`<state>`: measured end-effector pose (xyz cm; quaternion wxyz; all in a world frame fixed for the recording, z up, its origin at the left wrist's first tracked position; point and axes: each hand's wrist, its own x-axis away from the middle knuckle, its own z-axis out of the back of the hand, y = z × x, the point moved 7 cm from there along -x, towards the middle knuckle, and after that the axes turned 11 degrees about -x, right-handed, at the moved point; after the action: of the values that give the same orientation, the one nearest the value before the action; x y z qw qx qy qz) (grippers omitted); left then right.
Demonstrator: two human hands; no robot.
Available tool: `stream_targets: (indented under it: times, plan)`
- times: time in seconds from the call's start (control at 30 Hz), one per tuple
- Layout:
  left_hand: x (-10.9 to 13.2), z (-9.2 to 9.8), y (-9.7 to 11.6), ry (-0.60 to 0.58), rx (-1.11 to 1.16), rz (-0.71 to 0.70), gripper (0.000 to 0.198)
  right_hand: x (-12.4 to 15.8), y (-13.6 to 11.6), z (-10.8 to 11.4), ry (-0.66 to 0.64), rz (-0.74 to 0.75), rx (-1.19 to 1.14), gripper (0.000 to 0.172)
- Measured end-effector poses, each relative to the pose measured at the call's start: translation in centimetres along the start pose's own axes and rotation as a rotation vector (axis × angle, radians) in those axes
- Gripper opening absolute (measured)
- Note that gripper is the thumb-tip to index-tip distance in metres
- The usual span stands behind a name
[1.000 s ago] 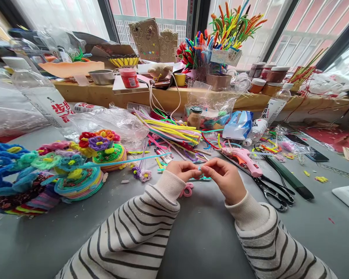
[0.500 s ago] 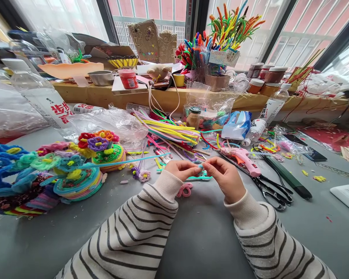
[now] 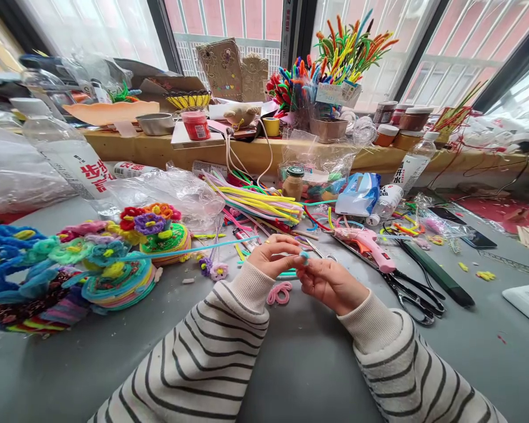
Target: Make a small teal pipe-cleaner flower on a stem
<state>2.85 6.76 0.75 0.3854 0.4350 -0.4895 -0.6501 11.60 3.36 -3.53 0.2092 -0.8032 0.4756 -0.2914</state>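
Observation:
A light blue pipe cleaner point(image 3: 203, 248) stretches leftward from between my hands, its near end bent into a small curl at my fingertips. My left hand point(image 3: 273, 257) pinches it, and my right hand point(image 3: 332, 283) grips the same curled end from the other side, fingers folded beneath. Just under my hands a pink looped pipe cleaner point(image 3: 279, 293) lies on the grey table point(image 3: 308, 358). Behind them are teal pipe cleaner pieces, partly covered by my fingers, and a pair of small scissors point(image 3: 320, 251).
Fuzzy flower pieces point(image 3: 119, 282) stand at left. A bundle of pipe cleaners point(image 3: 260, 201) lies behind my hands. To the right are a pink glue gun point(image 3: 368, 244), black-handled scissors point(image 3: 417, 296) and a dark green bar point(image 3: 441, 273). Bottles and a jar point(image 3: 293, 182) stand farther back.
My right hand has turned and dipped slightly, its fingers now folded under the curl. The curled blue end shows more clearly. The view has shifted slightly.

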Motion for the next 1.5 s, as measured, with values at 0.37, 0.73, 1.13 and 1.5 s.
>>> stream_targets:
  times: [0.37, 0.73, 1.13, 1.5]
  plan:
    - [0.1, -0.1, 0.4, -0.118, -0.148, -0.013, 0.019, 0.2, -0.7, 0.5, 0.067, 0.026, 0.08, 0.017]
    - [0.3, 0.7, -0.7, -0.017, -0.304, 0.17, 0.024, 1.8, -4.5, -0.8, 0.195, 0.671, 0.942, 0.019]
    - [0.2, 1.8, -0.3, 0.105, -0.276, 0.169, 0.024, 1.8, -4.6, -1.1, 0.12, 0.623, 0.964, 0.015]
    - [0.3, 1.6, 0.2, -0.001, -0.472, 0.104, 0.025, 2.1, -5.3, -1.5, 0.118, 0.665, 1.086, 0.018]
